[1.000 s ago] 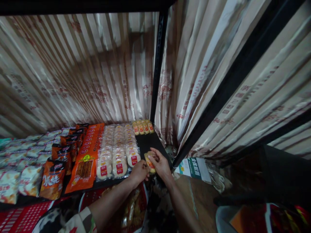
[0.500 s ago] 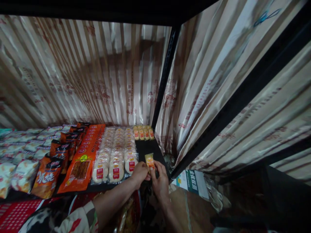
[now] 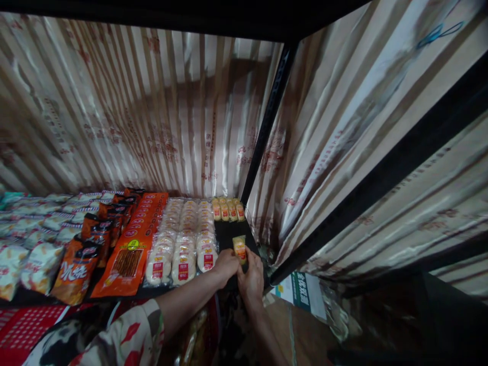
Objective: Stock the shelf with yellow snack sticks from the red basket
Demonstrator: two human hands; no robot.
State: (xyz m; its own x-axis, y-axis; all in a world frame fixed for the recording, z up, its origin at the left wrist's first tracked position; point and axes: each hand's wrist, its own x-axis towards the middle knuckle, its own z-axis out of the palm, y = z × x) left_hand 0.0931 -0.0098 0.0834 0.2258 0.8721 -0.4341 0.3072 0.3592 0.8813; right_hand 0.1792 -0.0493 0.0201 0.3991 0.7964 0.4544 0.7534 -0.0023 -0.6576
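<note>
Both hands meet at the front right corner of a black shelf (image 3: 229, 231). My left hand (image 3: 225, 266) and my right hand (image 3: 250, 277) pinch the lower end of a small yellow snack packet (image 3: 240, 247) with a red label, held upright just above the shelf. A row of matching yellow packets (image 3: 227, 209) lies at the back of the same corner. Right beside my left hand are rows of round pale cakes in clear wrappers (image 3: 182, 240).
Left of the cakes lie long orange packs (image 3: 135, 242), dark orange bags (image 3: 82, 256) and pale snack bags (image 3: 26, 244). Striped shiny curtain hangs behind and to the right. A black upright post (image 3: 267, 122) stands at the corner. A green-and-white box (image 3: 301, 291) sits below.
The view has tilted and shifted. The yellow packet went from lying tilted between the hands to standing upright, and both hands slid slightly further back along the shelf.
</note>
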